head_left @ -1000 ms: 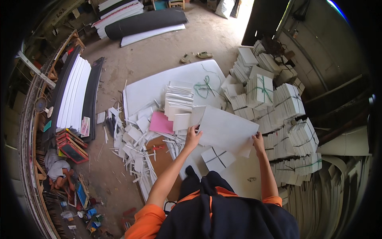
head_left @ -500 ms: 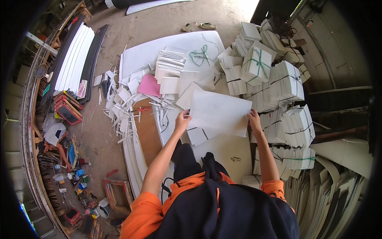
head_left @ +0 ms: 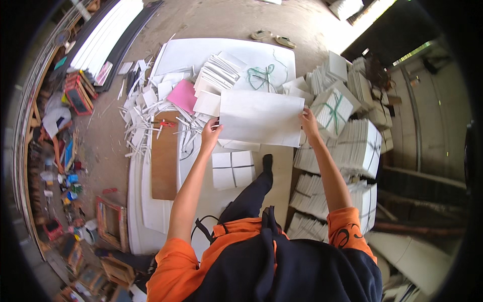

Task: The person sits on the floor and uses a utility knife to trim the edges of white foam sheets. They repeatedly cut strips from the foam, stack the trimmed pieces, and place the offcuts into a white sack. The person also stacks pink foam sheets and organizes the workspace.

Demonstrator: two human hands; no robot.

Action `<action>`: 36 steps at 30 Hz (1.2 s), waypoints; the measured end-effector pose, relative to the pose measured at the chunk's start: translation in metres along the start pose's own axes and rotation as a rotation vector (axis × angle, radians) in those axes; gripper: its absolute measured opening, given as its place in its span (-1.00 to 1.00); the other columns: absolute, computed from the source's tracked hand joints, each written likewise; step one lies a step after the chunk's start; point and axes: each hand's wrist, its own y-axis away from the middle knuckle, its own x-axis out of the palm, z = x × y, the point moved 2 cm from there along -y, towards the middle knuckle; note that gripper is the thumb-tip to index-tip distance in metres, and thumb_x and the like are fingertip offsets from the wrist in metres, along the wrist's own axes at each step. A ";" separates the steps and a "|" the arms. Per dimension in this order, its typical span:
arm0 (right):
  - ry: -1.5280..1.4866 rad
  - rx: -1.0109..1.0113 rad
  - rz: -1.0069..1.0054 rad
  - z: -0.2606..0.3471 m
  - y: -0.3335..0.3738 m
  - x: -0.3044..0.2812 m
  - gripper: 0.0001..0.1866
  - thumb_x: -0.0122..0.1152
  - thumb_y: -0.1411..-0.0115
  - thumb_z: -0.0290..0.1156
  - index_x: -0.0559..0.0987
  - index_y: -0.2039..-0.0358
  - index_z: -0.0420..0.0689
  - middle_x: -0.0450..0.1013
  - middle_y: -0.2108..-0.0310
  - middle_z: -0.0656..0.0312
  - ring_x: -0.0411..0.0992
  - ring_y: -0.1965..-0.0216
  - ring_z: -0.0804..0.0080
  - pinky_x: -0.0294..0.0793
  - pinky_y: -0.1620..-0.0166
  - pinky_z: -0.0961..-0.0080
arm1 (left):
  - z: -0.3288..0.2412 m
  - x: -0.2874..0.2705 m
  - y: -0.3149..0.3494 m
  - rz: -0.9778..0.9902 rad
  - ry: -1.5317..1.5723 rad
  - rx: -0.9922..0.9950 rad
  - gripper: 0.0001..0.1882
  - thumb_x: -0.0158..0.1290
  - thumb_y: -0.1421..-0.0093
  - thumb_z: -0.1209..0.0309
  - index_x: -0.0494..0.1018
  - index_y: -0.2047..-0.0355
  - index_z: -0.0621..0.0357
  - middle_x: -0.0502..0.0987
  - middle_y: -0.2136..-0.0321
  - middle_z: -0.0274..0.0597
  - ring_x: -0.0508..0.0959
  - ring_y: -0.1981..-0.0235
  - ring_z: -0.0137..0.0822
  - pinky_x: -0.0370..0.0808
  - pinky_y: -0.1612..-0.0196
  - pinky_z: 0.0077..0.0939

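A large white rectangular sheet (head_left: 261,118) is stretched out level in front of me. My left hand (head_left: 211,132) grips its left edge, and my right hand (head_left: 308,122) pinches the right edge near the corner. Just below the sheet lies a small white stack (head_left: 233,169) bound crosswise with dark strap. Beyond the sheet's upper left corner sits a leaning pile of white boards (head_left: 219,72), beside a pink sheet (head_left: 182,96). A tangle of green string (head_left: 260,76) rests on the white surface (head_left: 186,53) behind.
White offcuts (head_left: 146,116) heap up on the left beside a brown board (head_left: 164,161). Bundled white stacks (head_left: 347,146), some tied with green string, stand close on my right. Sandals (head_left: 271,38) lie on the floor ahead. Another person (head_left: 56,121) works at far left among tools.
My body and view have shifted, and one leg now stretches forward beside the strapped stack. The sheet has moved left, held in both hands, and more of the strapped stack shows.
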 end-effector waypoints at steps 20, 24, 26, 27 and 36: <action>0.413 -0.055 0.525 -0.281 -0.234 0.230 -0.44 0.12 0.04 -0.32 0.20 0.01 -0.10 0.36 0.35 0.03 0.35 0.34 0.20 0.32 0.28 0.36 | 0.402 0.081 -0.073 -0.310 -0.397 -0.737 -0.39 0.09 0.14 0.20 0.23 0.14 0.35 0.28 0.22 0.17 0.31 0.16 -0.02 0.25 0.08 -0.31; 0.347 0.018 0.506 -0.335 -0.253 0.300 -0.46 0.11 0.03 -0.35 0.21 0.02 -0.11 0.33 0.31 0.01 0.31 0.32 0.19 0.29 0.24 0.37 | 0.487 0.051 -0.105 -0.400 -0.542 -0.652 -0.45 0.08 0.12 0.23 0.25 0.19 0.36 0.29 0.23 0.15 0.31 0.18 -0.03 0.25 0.08 -0.31; 0.340 0.043 0.446 -0.358 -0.247 0.330 -0.47 0.12 0.05 -0.40 0.21 0.03 -0.13 0.30 0.27 -0.02 0.28 0.26 0.17 0.26 0.19 0.37 | 0.518 0.029 -0.124 -0.467 -0.559 -0.548 -0.47 0.07 0.11 0.25 0.24 0.19 0.35 0.30 0.24 0.14 0.31 0.20 -0.03 0.25 0.08 -0.30; 0.364 0.004 0.383 -0.371 -0.241 0.342 -0.46 0.12 0.05 -0.42 0.21 0.03 -0.14 0.28 0.25 -0.04 0.26 0.23 0.16 0.23 0.16 0.37 | 0.527 0.021 -0.133 -0.454 -0.640 -0.532 -0.45 0.07 0.10 0.24 0.22 0.17 0.35 0.28 0.22 0.14 0.30 0.17 -0.02 0.23 0.06 -0.31; 0.088 0.016 0.244 -0.419 -0.213 0.395 -0.42 0.10 0.03 -0.48 0.10 0.02 -0.36 0.13 0.06 -0.13 0.10 0.00 0.10 0.06 -0.02 0.32 | 0.600 0.005 -0.171 -0.391 -0.436 -0.643 -0.32 -0.04 0.00 0.03 0.10 0.00 0.25 0.17 0.04 0.08 0.15 -0.02 0.04 0.11 -0.04 -0.21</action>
